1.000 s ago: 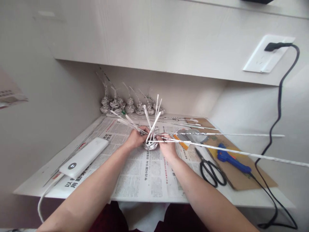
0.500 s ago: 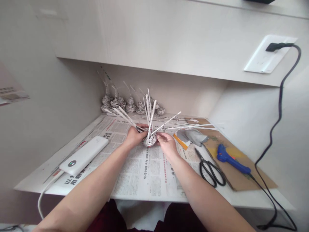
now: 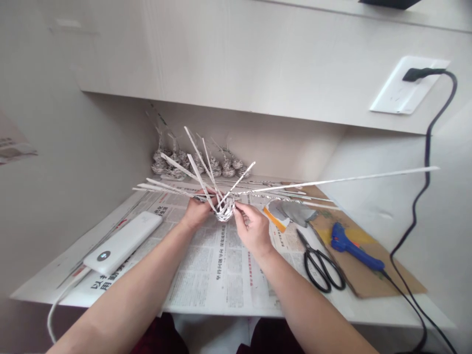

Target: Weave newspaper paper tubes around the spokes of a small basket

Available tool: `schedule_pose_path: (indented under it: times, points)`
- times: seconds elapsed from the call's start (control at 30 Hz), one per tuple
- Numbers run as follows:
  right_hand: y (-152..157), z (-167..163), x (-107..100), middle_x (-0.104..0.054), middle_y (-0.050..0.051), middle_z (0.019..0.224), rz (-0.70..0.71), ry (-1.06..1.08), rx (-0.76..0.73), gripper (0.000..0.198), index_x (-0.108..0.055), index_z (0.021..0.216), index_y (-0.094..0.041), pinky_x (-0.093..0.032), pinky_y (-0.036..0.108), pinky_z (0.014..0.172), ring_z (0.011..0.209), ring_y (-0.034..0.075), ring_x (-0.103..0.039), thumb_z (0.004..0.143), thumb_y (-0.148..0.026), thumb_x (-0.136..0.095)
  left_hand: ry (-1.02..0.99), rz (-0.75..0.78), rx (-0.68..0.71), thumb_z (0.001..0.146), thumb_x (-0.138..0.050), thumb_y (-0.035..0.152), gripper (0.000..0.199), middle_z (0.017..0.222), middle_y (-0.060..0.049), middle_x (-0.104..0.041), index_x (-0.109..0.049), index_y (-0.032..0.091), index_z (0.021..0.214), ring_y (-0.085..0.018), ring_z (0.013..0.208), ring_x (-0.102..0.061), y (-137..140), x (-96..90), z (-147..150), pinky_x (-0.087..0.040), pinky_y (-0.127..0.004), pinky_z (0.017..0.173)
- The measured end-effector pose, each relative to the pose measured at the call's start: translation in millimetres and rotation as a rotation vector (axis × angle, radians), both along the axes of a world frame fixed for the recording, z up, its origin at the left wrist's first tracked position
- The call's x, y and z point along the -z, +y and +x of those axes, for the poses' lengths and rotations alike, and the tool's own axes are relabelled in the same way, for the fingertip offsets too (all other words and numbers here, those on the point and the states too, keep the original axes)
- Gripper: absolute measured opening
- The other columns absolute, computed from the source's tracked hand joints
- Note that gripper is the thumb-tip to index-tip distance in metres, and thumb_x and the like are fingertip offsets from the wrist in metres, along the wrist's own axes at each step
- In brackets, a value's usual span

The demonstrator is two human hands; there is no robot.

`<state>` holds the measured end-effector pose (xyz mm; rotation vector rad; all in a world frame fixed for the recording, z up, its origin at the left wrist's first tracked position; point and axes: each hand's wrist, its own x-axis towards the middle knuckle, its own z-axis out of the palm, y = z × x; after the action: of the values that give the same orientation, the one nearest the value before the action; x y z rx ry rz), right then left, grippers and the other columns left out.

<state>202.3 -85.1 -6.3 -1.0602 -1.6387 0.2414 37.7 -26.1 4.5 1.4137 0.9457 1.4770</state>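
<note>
We find black scissors (image 3: 320,265) nearest. Left of and beyond them, the right hand (image 3: 254,228) pinches a woven paper bowl (image 3: 224,214) between narrowed fingers; the left hand (image 3: 197,212) grips its side away from the scissors. We judge the base formed — its strips (image 3: 199,179) stand unwoven. Farthest beyond the scissors: gourd-shaped pieces (image 3: 228,170), apparently woven throughout.

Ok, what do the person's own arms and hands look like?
Left hand and right hand are ungloved; both forearms are bare as far as the view shows, without sleeve, watch or bracelet. Dark red clothing shows below.
</note>
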Motion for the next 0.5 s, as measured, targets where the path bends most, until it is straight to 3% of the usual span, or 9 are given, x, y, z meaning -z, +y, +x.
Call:
schedule_pose_path:
  times: [0.2, 0.5]
  points:
    - [-1.6, 3.0, -3.2, -0.072, 0.006, 0.104, 0.144, -0.212, 0.048, 0.029, -0.067, 0.115, -0.025, -0.051, 0.035, 0.089, 0.096, 0.021, -0.065, 0.091, -0.022, -0.050, -0.043, 0.026, 0.043, 0.065, -0.073, 0.034, 0.023, 0.067, -0.001, -0.065, -0.065, 0.015, 0.075, -0.013, 0.055, -0.055, 5.5, 7.9, -3.1, -0.043, -0.024, 0.051]
    - [-5.3, 3.1, -8.5, -0.072, 0.005, 0.101, 0.164, -0.180, 0.083, 0.025, -0.068, 0.111, -0.026, -0.052, 0.034, 0.086, 0.091, 0.020, -0.065, 0.090, -0.023, -0.054, -0.046, 0.007, 0.083, 0.066, -0.072, 0.034, 0.022, 0.068, -0.002, -0.066, -0.067, 0.016, 0.077, -0.015, 0.055, -0.058, 11.2, 13.0, -8.1, -0.046, -0.026, 0.053]
